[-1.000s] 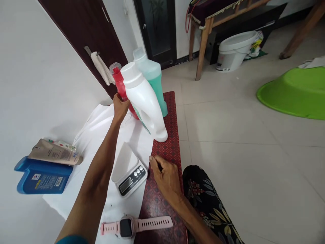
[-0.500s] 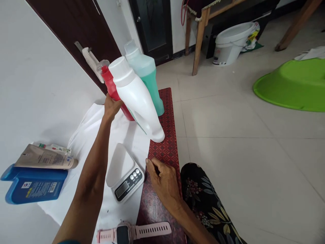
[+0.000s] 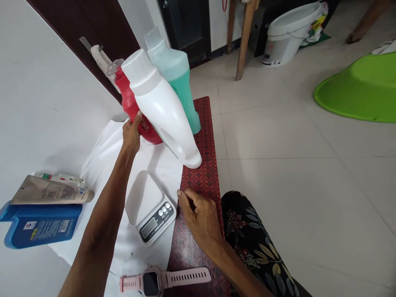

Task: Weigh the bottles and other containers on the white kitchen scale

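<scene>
My left hand [image 3: 133, 131] grips a red bottle [image 3: 129, 99] with a clear cap, at the far end of the bench. A large white jug [image 3: 163, 111] stands just right of it and hides part of the red bottle. Behind the jug is a bottle of green liquid [image 3: 182, 82]. My right hand [image 3: 201, 218] rests with curled fingers on the red patterned bench top [image 3: 199, 181]; what its fingers hold, if anything, cannot be made out. Between my arms a white kitchen scale [image 3: 151, 206] lies on a white cloth [image 3: 154, 161], its pan bare.
A pink-strapped smartwatch [image 3: 151, 284] lies at the near end. Against the left wall stand a blue bottle [image 3: 43, 225] and a beige tube [image 3: 51, 190]. On the floor are a white bucket [image 3: 283, 43] and a green basin [image 3: 359, 90]. My knee [image 3: 247, 231] is beside the bench.
The view has shifted slightly. My left thumb now shows across the front of the red bottle, which has tilted a little. My right hand stays where it was on the bench.
</scene>
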The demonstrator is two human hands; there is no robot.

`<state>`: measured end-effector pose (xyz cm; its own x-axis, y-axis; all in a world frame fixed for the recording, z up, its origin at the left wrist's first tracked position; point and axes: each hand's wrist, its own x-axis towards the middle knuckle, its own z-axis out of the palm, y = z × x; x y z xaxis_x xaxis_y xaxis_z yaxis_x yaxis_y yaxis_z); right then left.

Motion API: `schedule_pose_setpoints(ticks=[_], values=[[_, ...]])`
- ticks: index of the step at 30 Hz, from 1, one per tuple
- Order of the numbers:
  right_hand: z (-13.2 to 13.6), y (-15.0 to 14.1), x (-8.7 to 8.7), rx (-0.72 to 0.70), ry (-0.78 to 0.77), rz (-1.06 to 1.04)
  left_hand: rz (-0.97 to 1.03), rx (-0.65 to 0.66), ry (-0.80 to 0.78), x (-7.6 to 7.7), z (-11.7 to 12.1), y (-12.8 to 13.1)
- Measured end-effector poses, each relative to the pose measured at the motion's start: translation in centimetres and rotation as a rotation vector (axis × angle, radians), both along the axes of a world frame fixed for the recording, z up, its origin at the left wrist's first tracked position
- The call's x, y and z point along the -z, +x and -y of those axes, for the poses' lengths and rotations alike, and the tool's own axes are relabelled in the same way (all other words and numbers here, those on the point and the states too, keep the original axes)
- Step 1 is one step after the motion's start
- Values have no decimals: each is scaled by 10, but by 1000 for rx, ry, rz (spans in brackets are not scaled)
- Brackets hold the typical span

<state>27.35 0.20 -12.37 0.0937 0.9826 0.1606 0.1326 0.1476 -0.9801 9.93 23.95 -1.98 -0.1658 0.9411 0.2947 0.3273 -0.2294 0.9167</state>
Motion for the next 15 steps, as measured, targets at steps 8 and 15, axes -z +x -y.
schedule_pose_setpoints(ticks=[8,15], values=[[-2,-2,0,19,-23,55,146,-389,-3,-7,17,1],[-1,-1,-2,9,-41,98,128,-516,248,-37,93,-51]])
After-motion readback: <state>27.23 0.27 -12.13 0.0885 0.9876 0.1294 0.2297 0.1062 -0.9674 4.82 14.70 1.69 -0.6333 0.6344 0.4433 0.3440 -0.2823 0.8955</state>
